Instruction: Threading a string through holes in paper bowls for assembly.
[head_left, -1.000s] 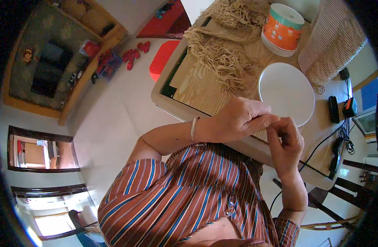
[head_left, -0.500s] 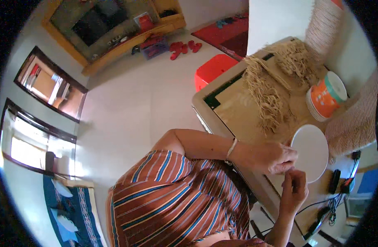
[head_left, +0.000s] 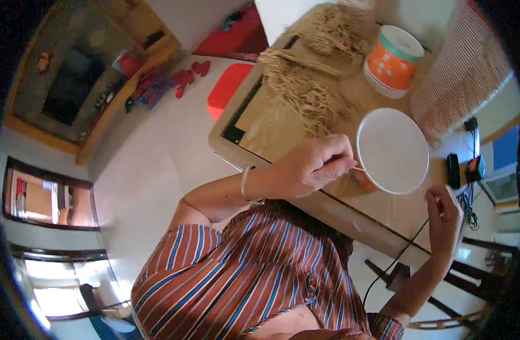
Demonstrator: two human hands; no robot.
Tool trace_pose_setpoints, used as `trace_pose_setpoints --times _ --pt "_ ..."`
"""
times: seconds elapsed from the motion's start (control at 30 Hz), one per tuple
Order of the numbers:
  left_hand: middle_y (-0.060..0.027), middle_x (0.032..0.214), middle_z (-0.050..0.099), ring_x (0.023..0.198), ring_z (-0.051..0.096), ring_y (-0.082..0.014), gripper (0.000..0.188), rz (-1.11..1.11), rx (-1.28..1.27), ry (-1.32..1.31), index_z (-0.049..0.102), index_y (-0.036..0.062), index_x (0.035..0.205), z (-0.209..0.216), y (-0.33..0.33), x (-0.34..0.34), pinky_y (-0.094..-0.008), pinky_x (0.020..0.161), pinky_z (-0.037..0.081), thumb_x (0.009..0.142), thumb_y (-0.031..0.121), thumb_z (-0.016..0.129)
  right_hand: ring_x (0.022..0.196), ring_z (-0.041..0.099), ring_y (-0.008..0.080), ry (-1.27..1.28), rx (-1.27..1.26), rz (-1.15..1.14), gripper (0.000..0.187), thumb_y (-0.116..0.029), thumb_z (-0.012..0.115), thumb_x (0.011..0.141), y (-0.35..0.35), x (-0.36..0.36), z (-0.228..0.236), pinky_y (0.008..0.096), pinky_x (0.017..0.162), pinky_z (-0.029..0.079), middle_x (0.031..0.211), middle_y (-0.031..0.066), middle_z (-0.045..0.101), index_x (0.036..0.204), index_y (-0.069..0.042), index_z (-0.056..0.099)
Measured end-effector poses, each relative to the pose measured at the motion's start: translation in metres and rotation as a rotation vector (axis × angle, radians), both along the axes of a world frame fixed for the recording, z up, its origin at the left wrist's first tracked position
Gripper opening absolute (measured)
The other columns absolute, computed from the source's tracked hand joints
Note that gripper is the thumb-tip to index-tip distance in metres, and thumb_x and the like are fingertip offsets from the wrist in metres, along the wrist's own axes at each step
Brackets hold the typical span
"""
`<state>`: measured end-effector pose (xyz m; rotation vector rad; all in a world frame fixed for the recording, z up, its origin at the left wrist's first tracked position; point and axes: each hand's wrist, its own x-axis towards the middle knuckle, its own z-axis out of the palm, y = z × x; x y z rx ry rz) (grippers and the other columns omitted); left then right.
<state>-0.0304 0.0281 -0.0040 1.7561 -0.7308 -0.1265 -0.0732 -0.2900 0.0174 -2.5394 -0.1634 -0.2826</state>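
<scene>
Clearly the left hand (head_left: 314,164) is nearer the work; its fingers are pinched shut in a tight grip on a thin pale strand (head_left: 359,168), whose free tip pokes out toward the person's right and just reaches the near rim of the round white plate (head_left: 393,150); the strand's long axis runs roughly level, from the fingertips straight across to the plate, so the plate lies directly to the right of the grip, touching or nearly so; the right hand (head_left: 444,218) hovers lower and further right, off the edge of the wooden counter (head_left: 271,127), fingers loosely curled; whether it holds anything I cannot tell, though a thin dark thread (head_left: 396,258) hangs from just beside it; behind the plate stand an orange cup stack (head_left: 391,62) and a heap of straw-coloured fibre (head_left: 305,93), well apart from both hands.
</scene>
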Motion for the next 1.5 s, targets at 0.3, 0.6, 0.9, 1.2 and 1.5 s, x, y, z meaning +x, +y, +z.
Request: trace_pose_setpoints --times 0.3,0.6,0.9,1.2,1.5 --pt "-0.0121 0.082 0.048 0.074 0.052 -0.0294 0.013 0.008 0.052 -0.337 0.050 0.0011 0.090 -0.001 -0.034 -0.012 -0.0370 0.069 0.043 0.095 0.013 0.052 0.059 0.052 0.0111 0.154 0.565 0.300 0.045 0.003 0.065 0.081 0.092 -0.016 0.006 0.0252 0.054 0.045 0.108 0.0078 0.064 0.123 -0.006 0.053" --pt "-0.0133 0.083 0.050 0.075 0.053 -0.0286 0.008 -0.006 0.094 -0.283 0.051 0.0003 0.090 -0.009 -0.024 -0.021 -0.0366 0.067 0.043 0.089 0.004 0.059 0.075 0.064 0.0136 0.290 0.677 0.364 0.033 0.001 0.065 0.083 0.093 -0.011 -0.024 0.0274 0.066 0.052 0.086 0.0094 0.065 0.112 -0.003 0.051" --pt "-0.0118 0.080 0.051 0.070 0.054 -0.0303 0.012 0.012 0.173 -0.491 0.053 0.0025 0.091 0.007 -0.037 -0.018 -0.0381 0.062 0.044 0.086 0.006 0.064 0.062 0.056 0.0123 0.154 0.560 0.322 0.045 0.002 0.068 0.079 0.086 -0.014 0.003 0.0266 0.055 0.046 0.089 0.0093 0.061 0.119 -0.002 0.048" --pt "-0.0092 0.081 0.055 0.071 0.058 -0.0284 0.016 -0.070 0.171 -0.491 0.054 0.0054 0.092 0.006 -0.038 -0.013 -0.0376 0.060 0.047 0.083 0.007 0.068 0.071 0.062 0.0088 0.489 0.920 0.338 0.028 -0.001 0.066 0.085 0.082 -0.015 -0.019 0.0266 0.057 0.050 0.090 0.0100 0.067 0.111 -0.002 0.053" --pt "-0.0114 0.083 0.055 0.074 0.059 -0.0273 0.013 -0.243 0.096 -0.159 0.054 0.0041 0.094 0.000 -0.035 0.006 -0.0362 0.062 0.047 0.088 0.009 0.063 0.064 0.062 0.0237 0.014 0.489 0.515 0.024 0.002 0.068 0.076 0.067 0.006 -0.008 0.0327 0.054 0.051 0.076 0.0094 0.061 0.098 -0.001 0.060"
